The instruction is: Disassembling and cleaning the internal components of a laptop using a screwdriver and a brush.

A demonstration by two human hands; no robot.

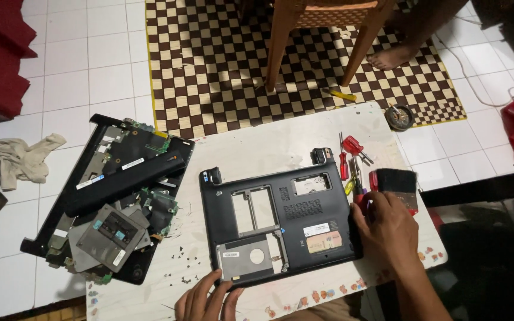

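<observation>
A black laptop bottom case lies on a white board, with open bays and a silver drive in its near-left corner. My left hand rests at the case's near edge, fingers spread and touching it. My right hand lies against the case's right edge, fingers curled; whether it grips the edge is unclear. Just beyond that hand lie a black-bristled brush and red-handled screwdrivers.
A pile of laptop parts, with a black frame, battery and circuit boards, sits left. Small screws are scattered near it. A wooden chair stands on a checkered mat, with another person's foot beside it. A rag lies far left.
</observation>
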